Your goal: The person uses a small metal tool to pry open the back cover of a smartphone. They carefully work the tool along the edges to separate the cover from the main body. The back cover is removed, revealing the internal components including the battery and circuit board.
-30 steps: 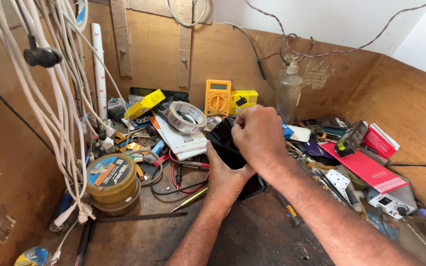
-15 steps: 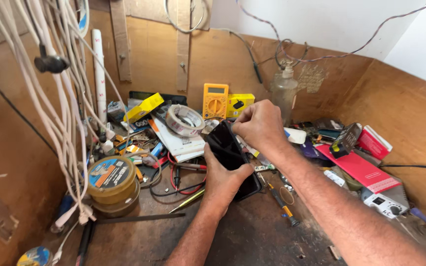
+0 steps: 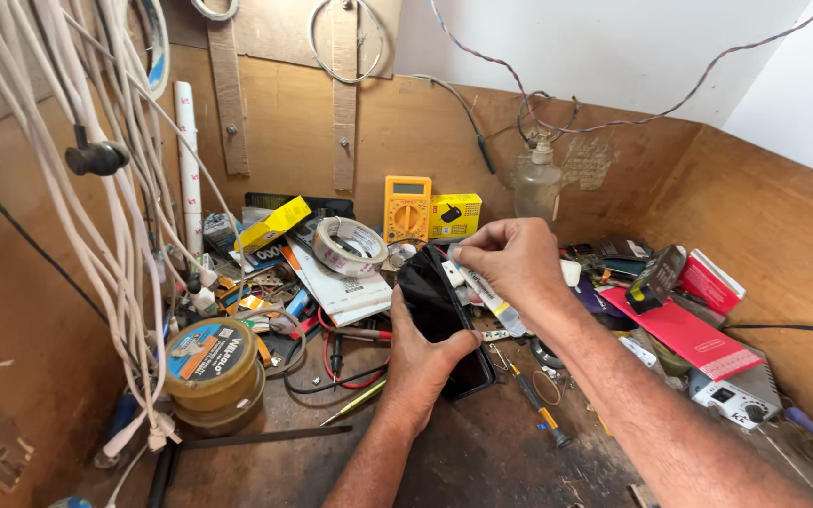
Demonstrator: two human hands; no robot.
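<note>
One flat black glass-fronted phone [image 3: 444, 315] stands tilted at centre, above the cluttered wooden desk [image 3: 482, 461]. The left hand [image 3: 421, 362], its grip clamped on the phone's lower half, seems to be steadying it. At two o'clock, the right hand [image 3: 510, 263] pinches one small white tube [image 3: 488, 296] against the phone's top edge, probably to work there. One yellow multimeter [image 3: 407, 207] stands at twelve o'clock.

The dark, worn wooden workbench [image 3: 482, 461] is full of stuff. A round yellow tin [image 3: 211, 362], a roll of clear tape [image 3: 350, 246] and a flat red book [image 3: 681, 325] lie on it.
</note>
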